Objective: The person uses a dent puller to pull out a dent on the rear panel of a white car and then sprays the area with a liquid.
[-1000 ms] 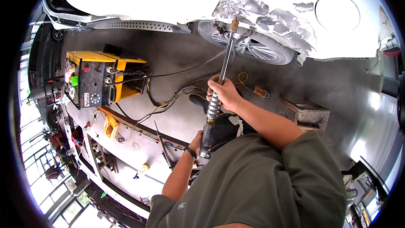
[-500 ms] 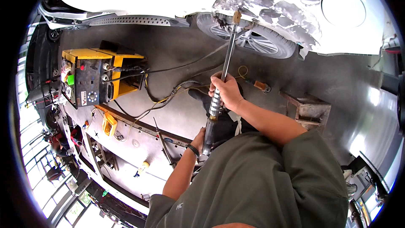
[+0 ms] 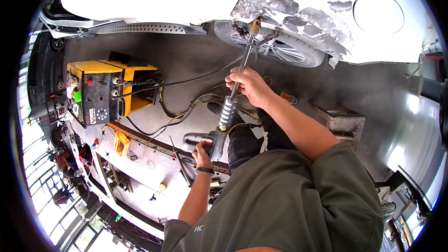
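A long slide-hammer puller, with a steel rod, ringed weight and dark pistol-grip body, runs from near my waist to the white car's scuffed panel. Its brass-coloured head is at the panel's lower edge above the alloy wheel. My right hand is closed round the bare rod just above the weight, some fingers loosely raised. My left hand grips the dark handle at the lower end. Dark cables lie behind the rod.
A yellow-and-black machine with cables stands at left, a yellow case below it beside a long metal beam. A rusty metal stand is at right. A dark car is at the far left.
My right hand has moved up off the ringed weight onto the bare rod. The tool's lower end has moved left and turned, showing its pistol handle, with my left hand on it.
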Tool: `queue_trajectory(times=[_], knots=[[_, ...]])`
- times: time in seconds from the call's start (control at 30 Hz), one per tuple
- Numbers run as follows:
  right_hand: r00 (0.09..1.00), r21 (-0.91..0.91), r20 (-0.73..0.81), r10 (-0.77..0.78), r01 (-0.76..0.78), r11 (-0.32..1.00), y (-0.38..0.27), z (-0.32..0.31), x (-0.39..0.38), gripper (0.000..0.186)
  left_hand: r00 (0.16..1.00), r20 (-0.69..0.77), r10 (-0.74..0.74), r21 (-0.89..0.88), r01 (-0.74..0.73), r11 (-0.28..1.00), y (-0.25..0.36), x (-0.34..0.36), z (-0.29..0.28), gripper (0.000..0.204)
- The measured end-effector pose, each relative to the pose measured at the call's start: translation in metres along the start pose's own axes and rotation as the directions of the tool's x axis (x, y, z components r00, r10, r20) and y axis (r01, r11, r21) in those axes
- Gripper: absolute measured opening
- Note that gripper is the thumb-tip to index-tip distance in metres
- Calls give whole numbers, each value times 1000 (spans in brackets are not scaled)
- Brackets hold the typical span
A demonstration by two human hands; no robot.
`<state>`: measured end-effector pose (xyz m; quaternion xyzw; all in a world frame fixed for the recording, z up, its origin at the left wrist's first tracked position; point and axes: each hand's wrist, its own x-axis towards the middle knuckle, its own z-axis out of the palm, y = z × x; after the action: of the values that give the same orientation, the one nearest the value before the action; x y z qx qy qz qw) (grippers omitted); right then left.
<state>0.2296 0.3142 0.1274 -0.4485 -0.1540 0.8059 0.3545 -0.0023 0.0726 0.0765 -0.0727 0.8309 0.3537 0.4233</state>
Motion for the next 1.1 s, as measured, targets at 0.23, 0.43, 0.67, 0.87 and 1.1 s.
queue_trajectory(times=[0.23,0.43,0.67,0.87,1.1], knots=[[991,-178,-83,-106,90,980,15,6,-9,35,302,651,-696,544,453,706,-42,69,4,55],[999,-98,-39,-12,8,995,3,0,-11,28,887,456,70,269,-212,939,-108,45,-5,40],[998,-162,-66,-18,7,987,5,10,-16,35,493,608,-622,443,439,782,-58,36,-6,52],[999,-218,-5,-53,51,975,10,11,-19,40,492,525,-695,531,449,719,-39,40,-3,58],[998,-217,-67,-16,1,976,4,3,-12,38,496,613,-616,391,486,781,-31,10,7,44]])
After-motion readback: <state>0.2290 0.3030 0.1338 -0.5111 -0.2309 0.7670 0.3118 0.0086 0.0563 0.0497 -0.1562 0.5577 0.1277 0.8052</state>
